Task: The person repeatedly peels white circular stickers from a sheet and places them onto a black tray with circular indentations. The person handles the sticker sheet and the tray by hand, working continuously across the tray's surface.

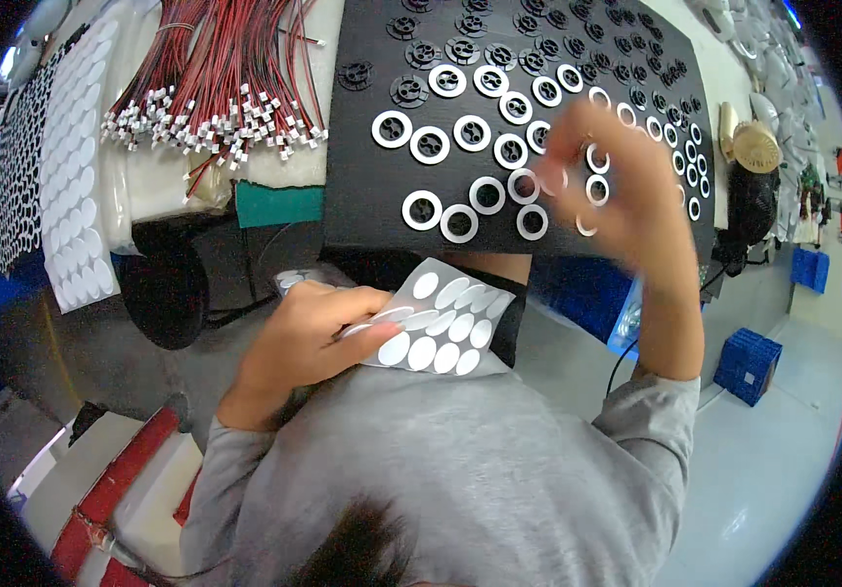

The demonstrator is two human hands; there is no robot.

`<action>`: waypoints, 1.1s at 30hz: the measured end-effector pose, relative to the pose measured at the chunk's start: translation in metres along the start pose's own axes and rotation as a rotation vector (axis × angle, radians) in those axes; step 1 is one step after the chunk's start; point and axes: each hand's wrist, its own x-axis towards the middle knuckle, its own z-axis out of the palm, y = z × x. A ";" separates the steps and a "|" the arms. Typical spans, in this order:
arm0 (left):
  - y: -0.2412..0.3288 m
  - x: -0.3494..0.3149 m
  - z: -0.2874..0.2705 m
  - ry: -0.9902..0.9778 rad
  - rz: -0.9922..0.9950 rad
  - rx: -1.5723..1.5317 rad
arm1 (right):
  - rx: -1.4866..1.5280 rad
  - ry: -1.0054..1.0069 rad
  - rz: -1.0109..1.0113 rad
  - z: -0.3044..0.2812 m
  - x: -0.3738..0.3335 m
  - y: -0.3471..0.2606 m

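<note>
My left hand [309, 338] is closed on a sheet of round white stickers [448, 328], thumb on top, held low in front of my body. The sheet bends, and some of its stickers look tilted. My right hand [617, 181] is smeared by motion above the black board [367, 210], so its fingers and anything in them cannot be made out. Under and around it lie several black round plastic parts with white rings [487, 195] on them. Farther back sit bare black round parts [423, 53] without rings.
Left of the board lies a bundle of red and black wires [216, 78] with white connectors. Beside it is a long sheet of white round stickers [77, 176]. A green piece [279, 205] hangs at the table edge. A blue crate [749, 367] stands on the floor at right.
</note>
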 end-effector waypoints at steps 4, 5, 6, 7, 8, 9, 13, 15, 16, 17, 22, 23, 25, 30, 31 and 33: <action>0.003 0.001 -0.002 -0.031 0.044 0.054 | 0.026 -0.299 -0.336 0.031 -0.022 -0.047; 0.004 0.000 -0.003 -0.047 0.058 0.083 | 0.030 -0.257 -0.326 0.040 -0.024 -0.047; 0.002 -0.002 -0.002 -0.035 0.094 0.073 | 0.035 -0.220 -0.321 0.049 -0.026 -0.045; -0.001 -0.004 -0.002 -0.025 0.129 0.062 | 0.040 -0.183 -0.315 0.054 -0.028 -0.044; -0.003 -0.005 -0.001 -0.015 0.166 0.051 | 0.109 -0.209 -0.324 0.053 -0.028 -0.045; -0.003 -0.006 0.002 0.016 0.209 0.028 | 0.184 -0.243 -0.339 0.052 -0.027 -0.045; -0.001 -0.007 0.005 0.006 0.307 -0.005 | 0.437 -0.469 -0.292 0.045 -0.023 -0.040; -0.003 -0.011 0.003 -0.016 0.286 -0.015 | 0.500 -0.528 -0.247 0.044 -0.021 -0.038; -0.006 -0.014 0.003 -0.004 0.260 -0.032 | 0.508 -0.522 -0.234 0.044 -0.020 -0.038; -0.008 -0.017 0.003 0.009 0.233 -0.049 | 0.516 -0.517 -0.222 0.045 -0.018 -0.038; -0.004 -0.021 -0.005 -0.010 0.166 -0.048 | 0.550 -0.518 -0.236 0.054 -0.012 -0.036; -0.005 -0.022 -0.006 -0.013 0.153 -0.043 | 0.556 -0.520 -0.234 0.055 -0.010 -0.037; -0.003 -0.023 -0.011 -0.032 0.127 -0.023 | 0.503 -0.547 -0.254 0.053 -0.005 -0.040; -0.004 -0.028 -0.012 0.070 0.103 -0.197 | 0.521 -0.442 -0.232 0.047 0.030 -0.017; -0.008 -0.028 -0.011 0.068 0.130 -0.305 | 0.383 -0.343 -0.196 0.043 0.039 -0.007; -0.008 -0.026 -0.012 0.026 0.137 -0.458 | 0.239 -0.245 -0.079 0.038 0.055 0.011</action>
